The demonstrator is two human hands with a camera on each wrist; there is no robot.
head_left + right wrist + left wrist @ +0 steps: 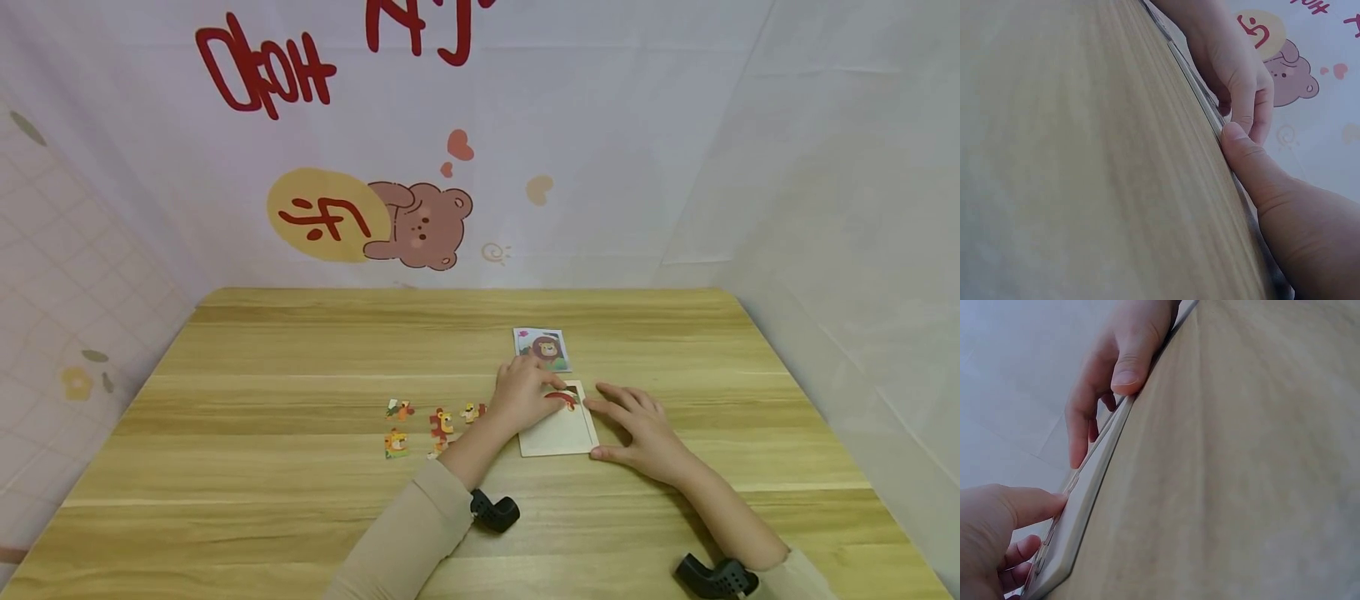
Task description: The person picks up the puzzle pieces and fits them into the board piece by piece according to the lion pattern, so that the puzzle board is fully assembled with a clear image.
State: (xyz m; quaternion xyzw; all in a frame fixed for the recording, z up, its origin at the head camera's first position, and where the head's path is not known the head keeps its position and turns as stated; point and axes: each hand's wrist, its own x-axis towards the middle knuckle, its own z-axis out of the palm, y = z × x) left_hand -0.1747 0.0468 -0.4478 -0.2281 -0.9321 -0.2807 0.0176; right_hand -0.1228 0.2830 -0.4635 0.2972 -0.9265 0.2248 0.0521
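A shallow pale puzzle board [555,437] lies on the table, with red and dark green puzzle pieces [570,399] along its far side. Over its far left part, my left hand [525,392] presses on these pieces with thumb and fingertips, covering some of them. My right hand [637,433] rests at the board's right edge, fingers spread. Its thumb touches the near right corner, and the index fingertip is at the edge farther up. In the left wrist view the left thumb [1041,505] reaches down onto the board.
Several loose puzzle pieces [441,423] in orange, red and yellow lie left of the board, some partly behind my left forearm. A lion picture card [547,348] lies just beyond the board. A white printed cloth [600,125] hangs behind the wooden table [262,467].
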